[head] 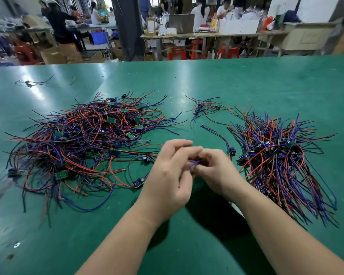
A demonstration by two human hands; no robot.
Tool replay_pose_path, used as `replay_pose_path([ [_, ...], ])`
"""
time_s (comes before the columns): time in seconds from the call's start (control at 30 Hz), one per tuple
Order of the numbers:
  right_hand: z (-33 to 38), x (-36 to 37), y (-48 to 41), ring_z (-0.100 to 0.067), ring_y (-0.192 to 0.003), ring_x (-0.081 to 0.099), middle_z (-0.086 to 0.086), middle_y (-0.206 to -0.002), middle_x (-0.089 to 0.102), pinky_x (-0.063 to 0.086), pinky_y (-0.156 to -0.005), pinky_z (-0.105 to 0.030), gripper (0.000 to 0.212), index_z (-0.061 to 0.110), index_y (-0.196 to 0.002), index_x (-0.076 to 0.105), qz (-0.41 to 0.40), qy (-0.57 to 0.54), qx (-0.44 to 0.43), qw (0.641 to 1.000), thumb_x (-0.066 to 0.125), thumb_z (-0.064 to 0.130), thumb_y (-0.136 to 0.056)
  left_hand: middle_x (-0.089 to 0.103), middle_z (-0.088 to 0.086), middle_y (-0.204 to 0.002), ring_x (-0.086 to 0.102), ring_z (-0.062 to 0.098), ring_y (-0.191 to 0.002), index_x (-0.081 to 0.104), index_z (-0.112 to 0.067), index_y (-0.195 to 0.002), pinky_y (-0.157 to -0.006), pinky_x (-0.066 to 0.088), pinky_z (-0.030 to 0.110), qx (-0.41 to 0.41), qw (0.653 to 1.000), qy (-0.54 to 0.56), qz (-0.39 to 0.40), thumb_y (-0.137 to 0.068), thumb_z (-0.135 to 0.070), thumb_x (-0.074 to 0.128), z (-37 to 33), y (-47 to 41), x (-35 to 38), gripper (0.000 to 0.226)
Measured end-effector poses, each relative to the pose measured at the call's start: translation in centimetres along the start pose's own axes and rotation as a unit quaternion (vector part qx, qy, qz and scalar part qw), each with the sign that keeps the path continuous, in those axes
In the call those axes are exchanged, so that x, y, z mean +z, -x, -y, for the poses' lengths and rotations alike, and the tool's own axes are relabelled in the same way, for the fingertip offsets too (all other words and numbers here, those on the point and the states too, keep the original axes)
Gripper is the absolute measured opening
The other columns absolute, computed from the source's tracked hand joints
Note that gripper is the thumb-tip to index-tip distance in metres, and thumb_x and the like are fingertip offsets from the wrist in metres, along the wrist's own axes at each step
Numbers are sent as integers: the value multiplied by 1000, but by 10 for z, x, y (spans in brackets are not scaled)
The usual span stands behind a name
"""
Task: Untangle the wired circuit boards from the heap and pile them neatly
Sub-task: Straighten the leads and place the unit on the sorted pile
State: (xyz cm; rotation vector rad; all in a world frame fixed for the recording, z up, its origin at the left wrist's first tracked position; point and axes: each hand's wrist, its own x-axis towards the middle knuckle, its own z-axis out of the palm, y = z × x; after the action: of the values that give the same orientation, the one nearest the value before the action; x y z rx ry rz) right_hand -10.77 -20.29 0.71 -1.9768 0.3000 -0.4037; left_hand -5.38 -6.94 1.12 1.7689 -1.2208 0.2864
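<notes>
A tangled heap [81, 139] of small green circuit boards with red, blue and black wires covers the left of the green table [246, 80]. A tidier pile [280, 155] of the same wired boards lies at the right, its wires running toward me. My left hand [167, 179] and my right hand [216, 173] meet at the table's middle between heap and pile. Both pinch a thin blue wire [194, 163] between their fingertips. The board on that wire is hidden by my fingers.
A small cluster of wired boards [205, 108] lies behind my hands, and one loose wired board [231, 150] rests beside the right pile. A stray wired piece [28, 82] sits far left. Beyond the table edge, people work at benches among boxes and red stools.
</notes>
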Motion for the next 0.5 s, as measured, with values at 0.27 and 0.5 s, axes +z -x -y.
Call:
replay_pose_path([
  [0.27, -17, -10, -8, -20, -76, 70, -1, -81, 67, 54, -73, -27, 28, 10, -107, 65, -64, -17, 93, 993, 58, -7, -86, 47, -1, -131, 40, 15, -126, 43, -18, -136, -108, 31, 29, -148, 959, -159, 183, -84, -19, 60, 37, 5, -10, 55],
  [0.5, -3, -32, -4, 5, -84, 65, 11, -93, 71, 52, -77, -24, 30, 16, -112, 67, -121, -18, 38, 992, 52, -1, -93, 57, 8, -115, 50, 24, -113, 65, -9, -114, -98, 37, 30, -212, 953, -187, 112, -82, 9, 45, 57, -1, -10, 42],
])
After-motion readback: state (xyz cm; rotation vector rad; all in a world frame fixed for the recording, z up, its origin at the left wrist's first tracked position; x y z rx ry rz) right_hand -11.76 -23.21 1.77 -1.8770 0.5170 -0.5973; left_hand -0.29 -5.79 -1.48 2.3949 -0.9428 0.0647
